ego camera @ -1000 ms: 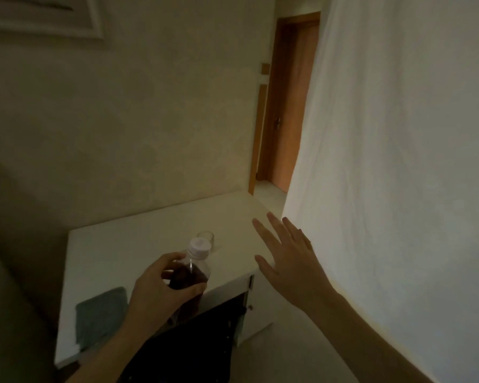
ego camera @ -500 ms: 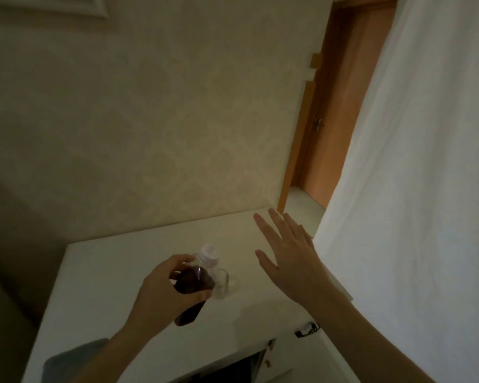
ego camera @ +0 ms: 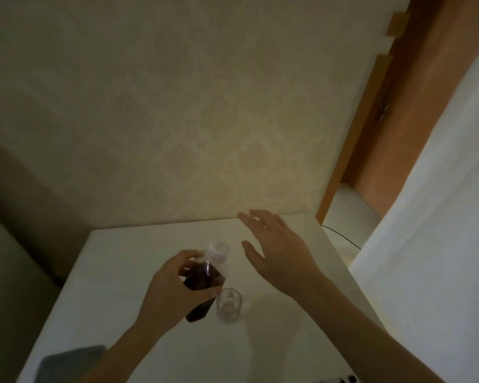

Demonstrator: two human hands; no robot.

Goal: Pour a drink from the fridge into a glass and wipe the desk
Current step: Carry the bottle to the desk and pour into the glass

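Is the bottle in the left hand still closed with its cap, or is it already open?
Closed. The white cap sits on the neck of the bottle, which the left hand holds; the glass beside it looks empty.

A white desk [ego camera: 127,272] carries a clear glass [ego camera: 229,305] and a grey cloth [ego camera: 67,364].

On the table [ego camera: 138,250], which stands against the wall [ego camera: 177,120], the glass [ego camera: 229,305] sits near the middle just right of the bottle [ego camera: 205,283] held in the left hand [ego camera: 174,288], the right hand [ego camera: 280,255] hovers behind the glass, a cloth [ego camera: 69,364] lies at the near left corner, and a door [ego camera: 409,111] stands beyond the table's right end.
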